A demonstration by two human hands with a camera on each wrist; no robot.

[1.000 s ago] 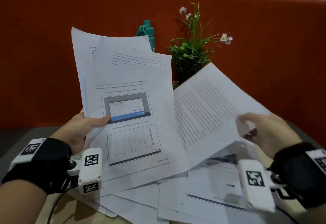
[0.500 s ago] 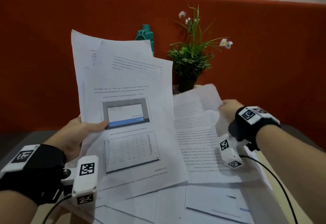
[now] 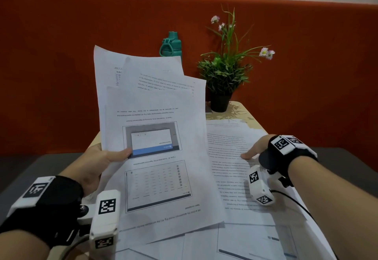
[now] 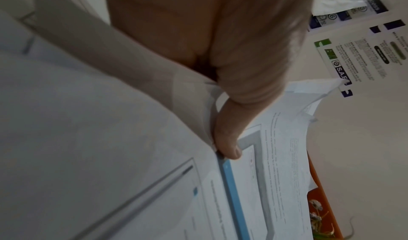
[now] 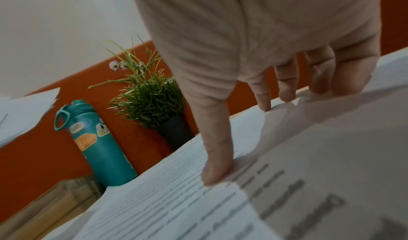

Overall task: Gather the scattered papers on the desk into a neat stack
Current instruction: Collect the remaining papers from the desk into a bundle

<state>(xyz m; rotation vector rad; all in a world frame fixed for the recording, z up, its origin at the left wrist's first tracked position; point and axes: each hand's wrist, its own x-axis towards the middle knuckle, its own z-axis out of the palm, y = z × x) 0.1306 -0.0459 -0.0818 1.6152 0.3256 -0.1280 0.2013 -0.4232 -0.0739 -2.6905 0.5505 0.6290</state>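
The left hand (image 3: 96,165) has its grip closed on a fanned bundle of sheets (image 3: 155,137), thumb pinching the front page at its left edge, the bundle held upright above the desk (image 3: 243,110). To the right of that grip, the right hand (image 3: 255,149) lies with fingers spread and straight, pressing down on a text page (image 3: 229,169) that lies flat on the desk; it pinches nothing. Below and between both grips, more loose papers (image 3: 255,239) overlap on the desk, not yet collected.

The likely trouble is the bundle: its sheets are skewed against each other and held only at one edge, so they could slip or splay further when another page is added. The flat page under the right fingertips may slide or crease if dragged, and it may pull its neighbours askew.

Beyond the left grip a teal bottle (image 3: 170,44) stands at the desk's far edge, with a potted plant (image 3: 223,75) beside it, beyond the right grip. Behind them runs an orange partition (image 3: 61,55), with a pale wall above.
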